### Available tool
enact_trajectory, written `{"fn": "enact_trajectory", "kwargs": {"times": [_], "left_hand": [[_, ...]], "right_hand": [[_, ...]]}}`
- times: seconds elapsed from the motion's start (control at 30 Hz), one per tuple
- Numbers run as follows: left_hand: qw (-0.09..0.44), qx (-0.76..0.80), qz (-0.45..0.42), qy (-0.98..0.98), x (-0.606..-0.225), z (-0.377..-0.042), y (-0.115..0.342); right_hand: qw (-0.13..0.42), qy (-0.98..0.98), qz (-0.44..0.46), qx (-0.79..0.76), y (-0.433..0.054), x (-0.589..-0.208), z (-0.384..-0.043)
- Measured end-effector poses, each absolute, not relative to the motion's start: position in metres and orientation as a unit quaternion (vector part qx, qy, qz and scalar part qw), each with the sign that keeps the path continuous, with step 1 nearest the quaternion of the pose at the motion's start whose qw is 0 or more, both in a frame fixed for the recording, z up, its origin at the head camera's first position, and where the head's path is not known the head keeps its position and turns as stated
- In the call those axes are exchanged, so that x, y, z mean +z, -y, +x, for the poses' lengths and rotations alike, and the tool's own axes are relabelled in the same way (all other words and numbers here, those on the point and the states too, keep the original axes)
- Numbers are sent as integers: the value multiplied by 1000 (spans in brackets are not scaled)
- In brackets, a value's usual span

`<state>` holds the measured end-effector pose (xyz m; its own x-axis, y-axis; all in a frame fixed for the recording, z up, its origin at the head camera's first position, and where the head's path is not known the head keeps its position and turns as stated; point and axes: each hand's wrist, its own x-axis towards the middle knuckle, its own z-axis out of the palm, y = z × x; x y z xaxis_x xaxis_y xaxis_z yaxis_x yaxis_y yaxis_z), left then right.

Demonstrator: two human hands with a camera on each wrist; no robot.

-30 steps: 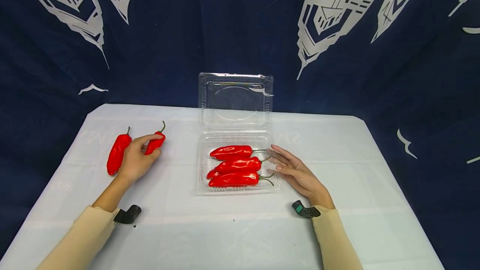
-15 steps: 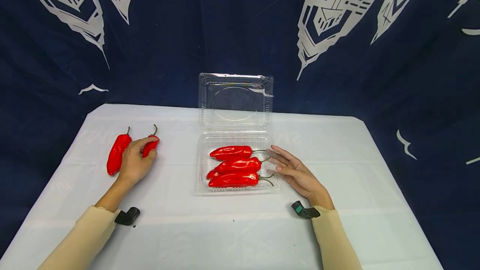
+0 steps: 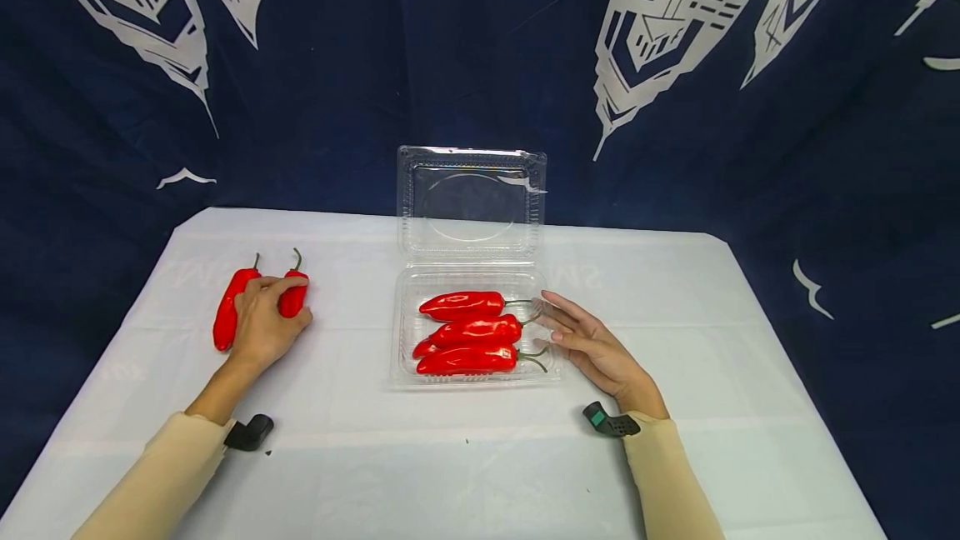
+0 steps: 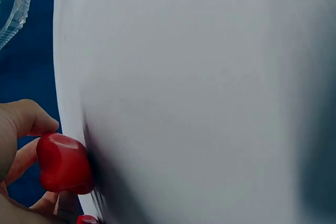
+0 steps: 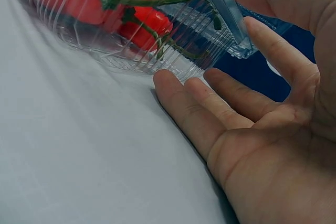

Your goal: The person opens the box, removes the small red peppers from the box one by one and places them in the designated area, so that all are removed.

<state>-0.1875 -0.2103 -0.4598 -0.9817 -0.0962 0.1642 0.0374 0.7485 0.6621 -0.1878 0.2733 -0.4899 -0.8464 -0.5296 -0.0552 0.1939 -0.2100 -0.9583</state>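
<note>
My left hand pinches a red pepper at the left of the table, its green stem pointing away. In the left wrist view the blunt end of this pepper shows between thumb and fingers. Another red pepper lies just left of that hand, partly covered by it. Several red peppers lie in a clear plastic clamshell box whose lid stands up. My right hand has loosely straight fingers at the box's right side. In the right wrist view its fingertips are at the ribbed wall.
The raised clear lid stands at the back of the box. A white cloth covers the table, and a dark blue curtain with white building prints hangs behind it. Black wrist devices sit at both cuffs.
My left hand has moved the pinched pepper to the left, closer to the other loose pepper, and turned it more upright in the view. My right hand and the box have stayed still.
</note>
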Motion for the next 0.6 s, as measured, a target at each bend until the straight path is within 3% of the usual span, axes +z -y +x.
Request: {"fn": "enact_trajectory", "kwargs": {"times": [0.33,0.6], "left_hand": [[57,-356,34,932,-451,-184,217],[78,-344,23,935,-453,-182,223]], "right_hand": [[236,-580,-151,-765,-273,-490,-188],[237,-576,-154,-767,-274,-491,-189]]}}
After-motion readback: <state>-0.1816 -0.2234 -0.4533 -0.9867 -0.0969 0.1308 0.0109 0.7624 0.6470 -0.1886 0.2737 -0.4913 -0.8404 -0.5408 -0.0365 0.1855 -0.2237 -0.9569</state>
